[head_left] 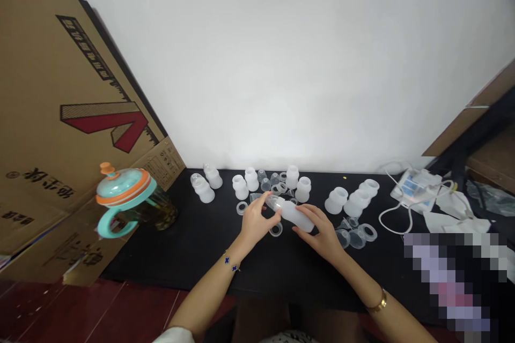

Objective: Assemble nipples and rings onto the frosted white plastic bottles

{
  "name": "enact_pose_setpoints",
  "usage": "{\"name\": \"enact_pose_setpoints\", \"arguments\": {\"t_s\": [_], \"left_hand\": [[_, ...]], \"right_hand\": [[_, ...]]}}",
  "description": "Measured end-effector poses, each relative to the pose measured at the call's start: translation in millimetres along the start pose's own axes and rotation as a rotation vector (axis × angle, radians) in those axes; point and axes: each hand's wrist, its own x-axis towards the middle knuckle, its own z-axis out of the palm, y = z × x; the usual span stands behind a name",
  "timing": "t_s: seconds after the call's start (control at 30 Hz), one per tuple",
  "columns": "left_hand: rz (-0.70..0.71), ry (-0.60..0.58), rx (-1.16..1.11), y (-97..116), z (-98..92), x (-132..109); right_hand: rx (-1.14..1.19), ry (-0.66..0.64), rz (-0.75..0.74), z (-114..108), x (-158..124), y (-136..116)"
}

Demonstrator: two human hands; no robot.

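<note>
Between my hands, a white baby bottle (296, 216) is tilted on its side above the black table. My right hand (323, 233) wraps round its body. The fingers of my left hand (255, 221) are closed on the transparent cap (274, 202) at the bottle's other end. Below the bottle a ring (276, 229) lies on the table, and another ring (242, 208) is left of my left hand. Behind my hands stand open white bottles (240, 187) among transparent domed caps (266, 184) and rings. Two capped bottles (204, 191) stand farther left.
On the left, a teal-lidded jug (126, 193) stands beside a large cardboard box (44, 118). To the right are more white bottles (336, 201), loose caps (357, 238) and a white device with cables (415, 190). A white wall (289, 64) rises behind the table.
</note>
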Motion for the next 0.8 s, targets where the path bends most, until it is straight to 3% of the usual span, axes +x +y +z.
{"name": "enact_pose_setpoints", "arguments": {"t_s": [0.1,0.23,0.3,0.57,0.8], "left_hand": [[0.024,-0.002,-0.039,-0.1,0.8,-1.0],[0.126,-0.02,-0.101,2.2,1.2,-2.5],[0.15,-0.044,-0.115,3.6,0.6,-2.7],[0.076,-0.048,-0.069,2.0,0.2,-2.5],[0.053,-0.074,-0.034,1.9,1.9,-1.8]], "right_hand": [[0.105,-0.027,0.074,-1.8,2.0,-3.6],[0.317,-0.071,0.296,-4.2,5.2,-4.7],[0.327,-0.064,0.322,-4.7,5.5,-3.5],[-0.006,0.045,-0.002,-0.9,-0.3,-1.3],[-0.133,0.039,-0.096,1.0,-1.9,1.9]]}}
